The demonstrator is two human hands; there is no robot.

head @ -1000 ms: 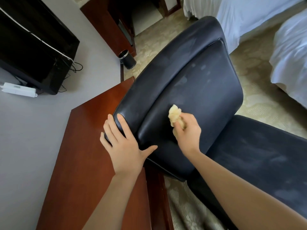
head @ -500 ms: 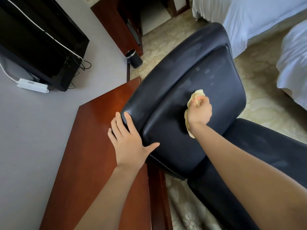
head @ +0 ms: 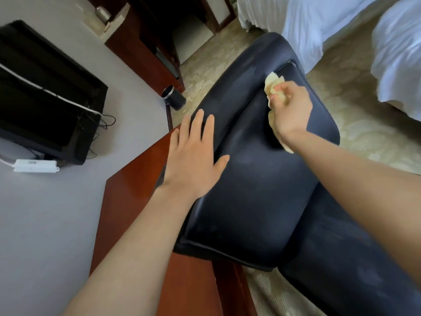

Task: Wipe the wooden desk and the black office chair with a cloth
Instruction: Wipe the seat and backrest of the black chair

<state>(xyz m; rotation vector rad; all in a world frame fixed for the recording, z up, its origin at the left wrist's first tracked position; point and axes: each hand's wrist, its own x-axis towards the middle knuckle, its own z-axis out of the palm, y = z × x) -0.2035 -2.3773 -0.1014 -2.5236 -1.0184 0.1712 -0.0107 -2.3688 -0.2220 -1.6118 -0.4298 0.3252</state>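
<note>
The right hand [head: 290, 110] is clenched round a crumpled pale yellow cloth [head: 272, 84], fingers curled over the wad so that one end bulges out past the knuckles and a tail trails from under the wrist. Bunched this way, the cloth gives the palm a thick pad to bear down on, which suits rubbing a padded surface. It is pressed against the backrest of the black office chair [head: 250, 190], at the far corner of the raised centre cushion, right where the cushion's seam meets the outer rim. The wad's long axis runs roughly along the forearm, its free end pointing at the backrest's top edge.

The left hand [head: 193, 153] lies flat and released, fingers straight and spread, on the near side of the backrest rim, the thumb reaching onto the cushion. It looks placed there to brace the chair so the backrest does not swing away under the wiping; motion blur makes it hard to say how firmly it presses.

The backrest leans over the corner of the wooden desk [head: 136, 190], its long axis running from the desk's near edge out toward the beds [head: 319, 26]; the seat extends to the lower right. Dull smears on the seat suggest it is not yet wiped. A small black bin [head: 174, 98] stands on the carpet just beyond the desk's far corner.
</note>
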